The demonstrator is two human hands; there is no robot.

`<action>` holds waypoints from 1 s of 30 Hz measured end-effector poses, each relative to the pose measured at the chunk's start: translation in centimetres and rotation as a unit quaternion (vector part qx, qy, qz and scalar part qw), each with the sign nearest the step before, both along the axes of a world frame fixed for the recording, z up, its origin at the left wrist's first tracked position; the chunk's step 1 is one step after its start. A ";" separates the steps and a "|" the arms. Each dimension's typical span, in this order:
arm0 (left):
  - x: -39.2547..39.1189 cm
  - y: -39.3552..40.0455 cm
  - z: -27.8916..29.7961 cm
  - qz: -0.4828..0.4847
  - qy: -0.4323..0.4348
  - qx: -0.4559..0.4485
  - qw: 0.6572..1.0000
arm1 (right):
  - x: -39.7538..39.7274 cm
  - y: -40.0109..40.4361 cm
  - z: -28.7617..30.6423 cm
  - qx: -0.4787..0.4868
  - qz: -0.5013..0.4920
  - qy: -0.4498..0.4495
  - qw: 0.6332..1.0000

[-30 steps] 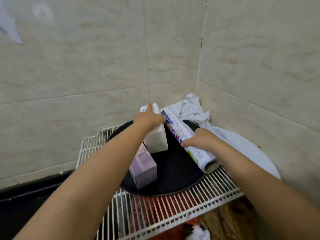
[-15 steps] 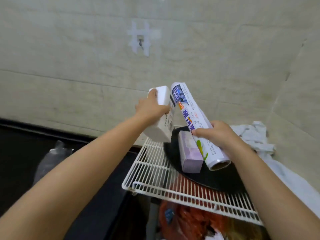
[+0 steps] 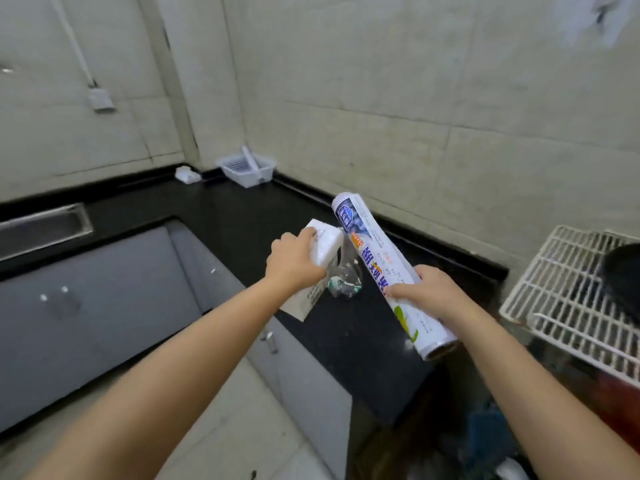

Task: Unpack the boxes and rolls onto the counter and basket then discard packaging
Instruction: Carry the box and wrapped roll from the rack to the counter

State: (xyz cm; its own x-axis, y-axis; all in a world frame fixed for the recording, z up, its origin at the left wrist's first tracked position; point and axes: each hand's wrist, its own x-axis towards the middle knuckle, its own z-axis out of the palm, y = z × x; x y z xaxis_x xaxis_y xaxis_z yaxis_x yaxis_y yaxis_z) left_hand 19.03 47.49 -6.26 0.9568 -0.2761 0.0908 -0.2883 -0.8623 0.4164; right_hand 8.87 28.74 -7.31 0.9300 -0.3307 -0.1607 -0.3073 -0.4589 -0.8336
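Note:
My left hand (image 3: pixel 294 263) grips a white box (image 3: pixel 323 247) and holds it above the black counter (image 3: pixel 242 216). My right hand (image 3: pixel 426 294) is closed around a long white printed roll (image 3: pixel 374 268), tilted with its open end toward me. Box and roll nearly touch, side by side over the counter. A white plastic basket (image 3: pixel 247 168) stands in the far corner of the counter. Crumpled clear packaging (image 3: pixel 343 282) lies on the counter just below the box.
A white wire rack (image 3: pixel 561 299) with a black pan (image 3: pixel 623 275) on it stands at the right. A metal sink (image 3: pixel 41 226) is at the far left. Grey cabinets (image 3: pixel 104 299) sit below the counter, and a small white object (image 3: pixel 187 174) lies near the basket.
I have lifted the box and roll off the black pan on the rack and carried them left over the counter. My view has swung left.

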 end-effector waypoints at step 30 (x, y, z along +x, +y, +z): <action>36.7 10.8 -9.8 -0.030 0.118 0.129 0.984 | 34.9 11.5 -14.0 0.069 -0.119 0.119 0.983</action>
State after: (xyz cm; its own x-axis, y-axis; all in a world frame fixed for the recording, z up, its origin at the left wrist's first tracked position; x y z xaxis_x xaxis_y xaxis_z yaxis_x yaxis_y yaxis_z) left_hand 55.72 58.26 -16.01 0.9243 -0.3172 -0.2123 -0.2631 -0.9325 0.2476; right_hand 43.79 40.29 -21.27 0.7590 -0.4946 -0.4235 -0.5870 -0.2384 -0.7737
